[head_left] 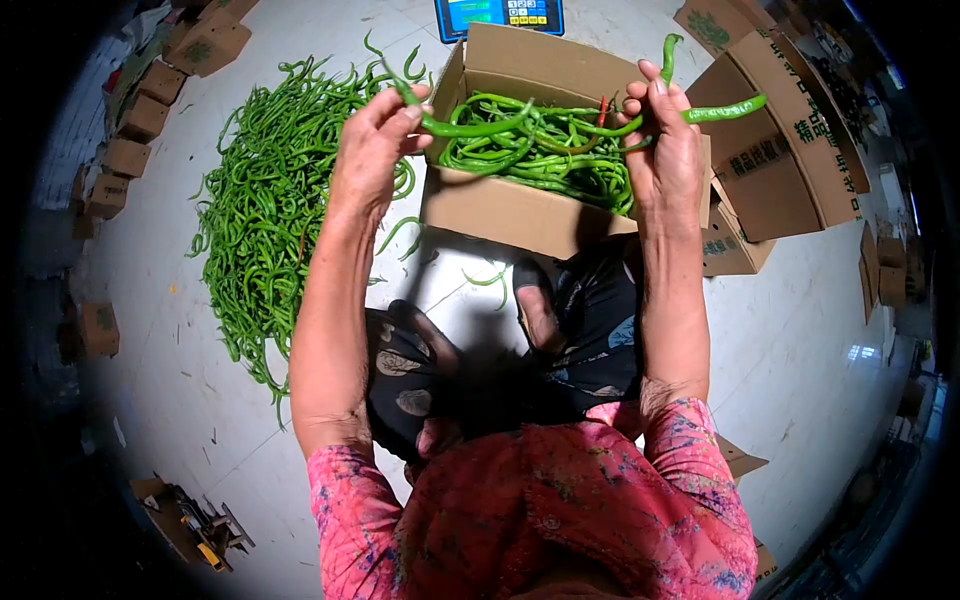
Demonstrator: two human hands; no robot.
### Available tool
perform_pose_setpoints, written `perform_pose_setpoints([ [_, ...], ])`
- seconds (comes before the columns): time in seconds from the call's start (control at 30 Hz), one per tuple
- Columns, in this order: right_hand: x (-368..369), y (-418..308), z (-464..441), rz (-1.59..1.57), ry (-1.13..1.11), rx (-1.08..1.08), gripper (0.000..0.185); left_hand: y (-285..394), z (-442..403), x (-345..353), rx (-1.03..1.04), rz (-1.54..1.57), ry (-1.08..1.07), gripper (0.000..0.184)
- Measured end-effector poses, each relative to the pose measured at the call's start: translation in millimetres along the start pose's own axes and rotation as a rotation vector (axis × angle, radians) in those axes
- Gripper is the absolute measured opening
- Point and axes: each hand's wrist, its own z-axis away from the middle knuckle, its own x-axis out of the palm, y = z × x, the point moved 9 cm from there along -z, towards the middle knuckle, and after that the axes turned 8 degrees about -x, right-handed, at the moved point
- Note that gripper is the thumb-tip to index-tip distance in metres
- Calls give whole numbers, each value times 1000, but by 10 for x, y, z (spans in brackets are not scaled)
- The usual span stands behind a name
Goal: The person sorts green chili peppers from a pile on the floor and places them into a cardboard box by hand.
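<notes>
A pink patterned top (540, 490) is nearest, then the heap of green peppers (255, 190) at left, then the cardboard box (510, 212), holding more peppers. The left hand (378, 130) has its fingers curled around green pepper (480, 130), which reaches across the box's opening. The right hand (668, 135) is nearly closed on at least 2 peppers — 1 pointing up, 1 outward (735, 110).

A light pinch near mid-length should suit such thin, curved pods; lining them up lengthwise would likely keep tips from snagging.

The raised far flap and right wall call for clearance — the easiest room is between the 2 hands, above the opening. An open carton (765, 185) crowds the right, a blue keypad unit (525, 14) the far side.
</notes>
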Motion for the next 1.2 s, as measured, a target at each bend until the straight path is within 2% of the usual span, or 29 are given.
perform_pose_setpoints([
  [0.17, 152, 100, 87, 16, -110, 94, 29, -141, -124, 1, -44, 77, 41, 29],
  [0.27, 270, 141, 171, 42, -172, 151, 30, -259, -232, 219, -29, 174, -13, 36],
  [0.33, 338, 211, 200, 59, -214, 190, 29, -273, -285, 359, 40, 2, 5, 53],
  [0.4, 393, 248, 245, 106, -260, 222, 30, -152, -259, 378, 126, -190, 72, 54],
  [0.5, 510, 293, 368, 372, -413, 310, 28, 0, -88, 486, 76, -156, 3, 51],
  [0.63, 707, 396, 581, 425, -609, 380, 26, 480, 394, 709, 568, -502, 88, 48],
  [0.67, 722, 437, 614, 424, -659, 387, 26, 527, 463, 768, 762, -663, 95, 47],
  [0.77, 721, 483, 663, 477, -698, 371, 28, 463, 494, 796, 845, -887, 70, 33],
  [0.8, 727, 492, 665, 529, -713, 335, 29, 463, 490, 755, 827, -933, 109, 32],
  [0.87, 832, 174, 638, 875, -744, -152, 26, 462, 454, 670, 793, -1021, 182, 30],
  [0.93, 909, 18, 712, 892, -678, -514, 37, 465, 363, 478, 756, -1067, 326, 21],
  [0.97, 929, 10, 755, 944, -682, -593, 46, 421, 283, 353, 702, -1033, 346, 18],
  [1.0, 991, -109, 792, 976, -640, -628, 46, 372, 203, 230, 647, -1000, 367, 17],
  [1.07, 1022, -66, 842, 990, -682, -517, 43, 328, 79, 97, 587, -1041, 387, 18],
  [1.1, 1020, 84, 869, 1019, -778, -322, 38, 296, 8, 88, 544, -966, 318, 21],
  [1.2, 1078, 298, 1049, 992, -927, -243, 32, 207, -72, 170, 486, -987, 293, 22],
])
